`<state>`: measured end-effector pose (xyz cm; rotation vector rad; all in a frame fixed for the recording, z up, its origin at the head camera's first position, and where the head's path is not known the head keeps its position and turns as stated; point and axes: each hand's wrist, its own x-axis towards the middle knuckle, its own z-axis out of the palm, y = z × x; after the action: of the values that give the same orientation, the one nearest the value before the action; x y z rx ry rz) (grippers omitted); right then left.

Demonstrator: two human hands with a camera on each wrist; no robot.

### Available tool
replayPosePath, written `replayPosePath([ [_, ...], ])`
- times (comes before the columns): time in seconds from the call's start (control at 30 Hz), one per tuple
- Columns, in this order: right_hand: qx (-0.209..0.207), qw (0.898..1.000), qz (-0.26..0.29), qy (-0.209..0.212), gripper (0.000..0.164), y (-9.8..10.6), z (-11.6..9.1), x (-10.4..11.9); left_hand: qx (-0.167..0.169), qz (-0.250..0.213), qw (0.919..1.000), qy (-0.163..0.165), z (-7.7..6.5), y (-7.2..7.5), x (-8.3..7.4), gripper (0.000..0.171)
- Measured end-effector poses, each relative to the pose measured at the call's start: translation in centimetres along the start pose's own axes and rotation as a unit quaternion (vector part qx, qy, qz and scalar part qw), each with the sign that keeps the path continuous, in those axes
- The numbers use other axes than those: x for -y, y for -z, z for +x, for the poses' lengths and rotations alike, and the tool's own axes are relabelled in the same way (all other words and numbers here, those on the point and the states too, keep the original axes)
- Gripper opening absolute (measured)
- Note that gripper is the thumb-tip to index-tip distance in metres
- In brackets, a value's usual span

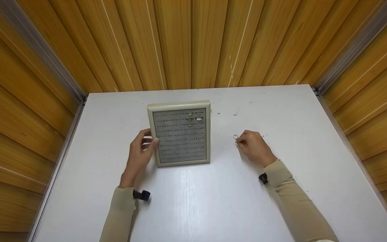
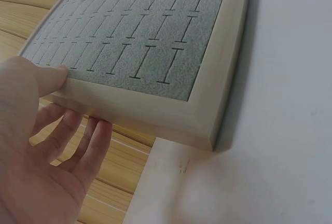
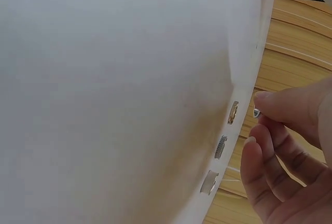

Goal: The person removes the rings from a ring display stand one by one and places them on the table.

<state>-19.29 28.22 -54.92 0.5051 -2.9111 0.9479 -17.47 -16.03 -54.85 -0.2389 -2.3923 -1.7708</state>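
A ring display tray (image 1: 181,137) with a pale frame and a slotted grey foam face stands tilted up on the table. My left hand (image 1: 139,153) holds it by its left side, thumb (image 2: 53,78) on the front of the frame and fingers behind. Several rings, one a broad silver ring (image 1: 199,118), sit in slots near the tray's upper right corner. To the right of the tray, my right hand (image 1: 254,147) pinches a small silver ring (image 3: 257,112) between thumb and fingertips, which hide part of it.
Loose rings lie on the white table (image 1: 186,201): a gold-toned ring (image 3: 233,112), a textured silver ring (image 3: 221,147) and a wide silver ring (image 3: 209,182). Wood-look panels (image 1: 193,43) wall in the back and both sides.
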Motion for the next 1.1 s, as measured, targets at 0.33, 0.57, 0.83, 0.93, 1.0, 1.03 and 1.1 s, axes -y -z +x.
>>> replayPosePath([
  [0.33,0.009,1.0,-0.018,0.002,0.008,-0.49,-0.05,-0.35,-0.001,0.006,1.0,0.006,-0.11,-0.04,0.03,0.041],
  [0.57,0.018,0.999,-0.023,-0.019,0.01,-0.48,0.03,-0.31,-0.001,-0.001,1.0,0.004,0.0,0.02,0.03,0.04],
  [0.83,0.03,0.999,-0.028,-0.029,0.01,-0.59,-0.01,-0.24,0.001,0.005,1.0,0.003,-0.06,0.06,0.08,0.041],
  [0.93,0.032,0.999,-0.027,-0.029,0.009,-0.55,0.03,-0.18,0.001,0.008,1.0,0.002,-0.08,0.09,0.04,0.04],
  [1.0,0.033,0.999,-0.027,-0.028,0.01,-0.51,0.06,-0.15,0.002,0.01,0.9999,0.003,-0.09,0.1,-0.02,0.04],
  [1.03,0.033,0.999,-0.028,-0.027,0.01,-0.5,0.07,-0.16,0.002,0.011,0.9999,0.003,-0.09,0.11,-0.04,0.039],
  [1.1,0.033,0.999,-0.03,-0.026,0.01,-0.49,0.06,-0.15,0.004,0.013,0.9999,0.004,-0.1,0.11,-0.06,0.039],
])
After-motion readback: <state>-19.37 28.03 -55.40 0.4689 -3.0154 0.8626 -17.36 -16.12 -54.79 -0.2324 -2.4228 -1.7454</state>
